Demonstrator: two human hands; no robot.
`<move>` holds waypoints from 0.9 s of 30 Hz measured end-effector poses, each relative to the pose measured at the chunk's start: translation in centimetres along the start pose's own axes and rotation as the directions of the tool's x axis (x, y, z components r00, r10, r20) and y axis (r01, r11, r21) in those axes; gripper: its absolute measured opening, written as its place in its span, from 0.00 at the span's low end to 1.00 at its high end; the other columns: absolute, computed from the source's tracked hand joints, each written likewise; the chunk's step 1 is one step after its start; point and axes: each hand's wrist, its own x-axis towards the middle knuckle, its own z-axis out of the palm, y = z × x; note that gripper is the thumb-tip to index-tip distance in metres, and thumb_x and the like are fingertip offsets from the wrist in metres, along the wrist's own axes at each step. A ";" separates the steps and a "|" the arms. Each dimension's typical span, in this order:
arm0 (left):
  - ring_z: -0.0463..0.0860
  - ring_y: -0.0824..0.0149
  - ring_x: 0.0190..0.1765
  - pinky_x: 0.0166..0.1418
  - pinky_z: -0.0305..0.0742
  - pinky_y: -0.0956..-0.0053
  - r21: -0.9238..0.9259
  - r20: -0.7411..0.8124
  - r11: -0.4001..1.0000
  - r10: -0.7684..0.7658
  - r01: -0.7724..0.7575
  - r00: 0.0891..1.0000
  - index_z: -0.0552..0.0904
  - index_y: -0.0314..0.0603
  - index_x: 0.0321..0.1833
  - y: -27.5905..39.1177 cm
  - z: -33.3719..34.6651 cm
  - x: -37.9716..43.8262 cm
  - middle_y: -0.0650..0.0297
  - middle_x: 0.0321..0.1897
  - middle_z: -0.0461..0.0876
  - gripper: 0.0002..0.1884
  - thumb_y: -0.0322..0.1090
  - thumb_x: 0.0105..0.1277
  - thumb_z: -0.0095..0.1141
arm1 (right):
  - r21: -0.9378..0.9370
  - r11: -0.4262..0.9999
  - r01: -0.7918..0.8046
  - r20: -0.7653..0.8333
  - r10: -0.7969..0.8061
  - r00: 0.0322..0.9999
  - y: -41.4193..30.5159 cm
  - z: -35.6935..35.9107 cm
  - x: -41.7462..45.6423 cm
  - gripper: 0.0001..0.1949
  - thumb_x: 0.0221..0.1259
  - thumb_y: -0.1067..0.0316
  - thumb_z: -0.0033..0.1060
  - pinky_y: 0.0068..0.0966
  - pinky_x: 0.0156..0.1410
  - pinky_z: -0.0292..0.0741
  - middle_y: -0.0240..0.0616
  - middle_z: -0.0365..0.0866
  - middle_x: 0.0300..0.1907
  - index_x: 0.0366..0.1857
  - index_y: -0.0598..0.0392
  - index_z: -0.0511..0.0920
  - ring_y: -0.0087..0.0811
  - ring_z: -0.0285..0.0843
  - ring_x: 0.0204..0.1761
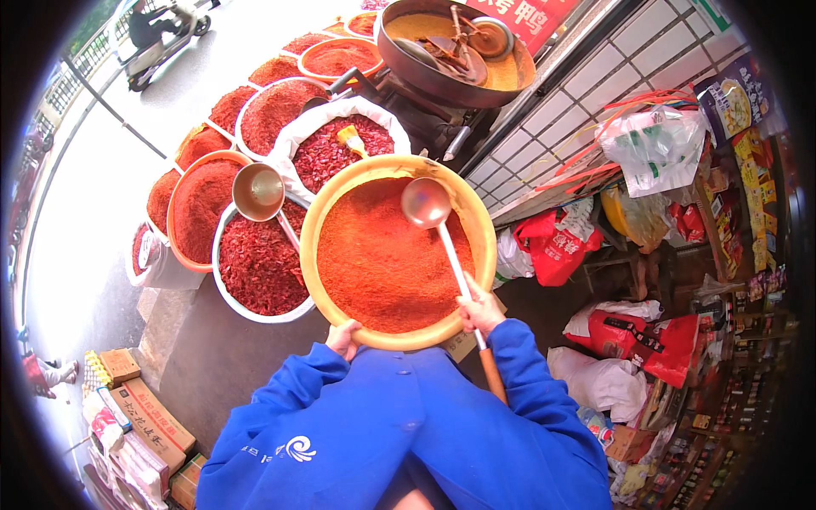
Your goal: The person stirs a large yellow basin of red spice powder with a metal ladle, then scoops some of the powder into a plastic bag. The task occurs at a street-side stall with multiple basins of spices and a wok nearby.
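A yellow plastic basin full of orange-red ground chili is right in front of me. My left hand grips the near left part of its rim. In my right hand is the shaft of a metal ladle with a wooden handle end; its bowl rests at the powder, in the far right part of the basin. Left of the basin, a metal scoop lies over a pale basin of dried red chili pieces. A yellow-bristled brush lies on chili pieces in a white sack beyond.
More tubs of red powder stand to the left. A large metal pan with utensils is at the far side, near a tiled wall. Bags and shelves of goods are at right, cardboard boxes lower left. A scooter rider is on the road.
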 end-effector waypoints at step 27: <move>0.80 0.49 0.42 0.53 0.81 0.44 -0.008 0.013 0.999 0.040 -0.040 0.999 0.66 0.33 0.51 -0.3 -0.4 0.4 0.50 0.39 0.73 0.19 0.18 0.58 0.55 | -0.123 0.988 0.096 -0.032 -0.100 0.994 -1.9 -1.1 -6.6 0.35 0.69 0.74 0.48 0.20 0.22 0.67 0.32 0.71 0.23 0.79 0.39 0.51 0.22 0.65 0.15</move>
